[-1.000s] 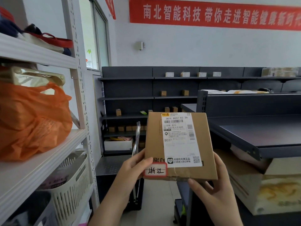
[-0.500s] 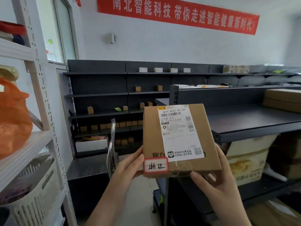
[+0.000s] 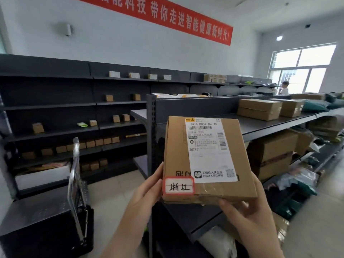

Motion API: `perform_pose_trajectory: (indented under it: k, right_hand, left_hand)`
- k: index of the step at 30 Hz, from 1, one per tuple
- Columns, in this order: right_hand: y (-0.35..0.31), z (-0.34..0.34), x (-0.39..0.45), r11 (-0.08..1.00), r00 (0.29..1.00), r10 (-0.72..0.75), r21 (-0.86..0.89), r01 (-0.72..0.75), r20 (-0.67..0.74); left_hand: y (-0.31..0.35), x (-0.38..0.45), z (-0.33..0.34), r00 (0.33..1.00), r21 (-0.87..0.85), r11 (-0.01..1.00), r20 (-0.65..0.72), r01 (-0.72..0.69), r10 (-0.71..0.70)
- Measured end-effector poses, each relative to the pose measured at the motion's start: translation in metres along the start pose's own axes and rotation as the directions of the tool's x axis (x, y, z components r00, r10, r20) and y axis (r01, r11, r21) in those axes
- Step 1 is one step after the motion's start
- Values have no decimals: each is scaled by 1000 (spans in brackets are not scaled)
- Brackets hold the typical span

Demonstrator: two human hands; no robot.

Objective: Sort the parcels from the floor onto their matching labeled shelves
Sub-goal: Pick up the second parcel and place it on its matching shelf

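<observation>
- Two hands hold one flat cardboard parcel upright in front of the camera, its face turned toward the viewer, in the air before the end of a dark metal shelf unit.
- A white shipping label is stuck on the parcel's face; "381C B037-03 26" is printed at its top and "B037" lower down, with barcodes and a QR code; the small print is too fine to be read.
- A red-bordered white sticker is fixed at the lower left corner, handwritten "浙江".
- The left hand is pressed against the parcel's left edge, fingers behind the box, so the parcel is gripped from that side.
- The right hand supports the lower right corner, its thumb curled over the bottom edge; its grip is closed on the parcel.
- A red banner with white characters, partly readable as "科技 带你走进智能健康新时代", is hung on the wall.
- Brown boxes are set on the unit's upper shelf.
</observation>
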State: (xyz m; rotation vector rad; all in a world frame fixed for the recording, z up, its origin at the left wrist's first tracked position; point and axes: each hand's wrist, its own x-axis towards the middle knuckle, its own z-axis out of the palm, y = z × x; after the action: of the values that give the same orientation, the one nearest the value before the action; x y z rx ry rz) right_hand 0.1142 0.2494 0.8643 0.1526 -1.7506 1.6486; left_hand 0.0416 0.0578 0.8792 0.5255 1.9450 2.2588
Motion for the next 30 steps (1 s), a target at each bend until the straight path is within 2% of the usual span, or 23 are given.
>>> perform_pose_trajectory:
  k: [6,9,13,16,18,24,30]
  right_hand:
    - [-5,-34,-1,999,990,46,17,-44,-137]
    - [-5,-51,-2,995,978,71,-62,-85,-196]
    - [-3,-71,-3,991,956,79,-81,-106,-282]
    - [-5,-88,-6,993,915,57,-76,-95,-398]
    - [-6,-98,-7,992,899,69,-66,-108,-432]
    - [-12,-139,-13,971,859,78,-157,-180,-505]
    - [-21,-187,-15,932,838,112,-237,-276,-534]
  left_hand:
    - [16,12,43,953,-127,992,304,27,13]
    - [-1,19,52,919,-46,994,379,-98,108]
    - [-17,30,68,875,15,989,468,-144,120]
    - [-17,36,89,843,42,969,503,-244,190]
    - [-18,40,101,848,83,954,484,-289,215]
    - [-28,48,154,861,58,970,474,-238,183]
    - [-32,50,210,841,94,966,516,-241,160]
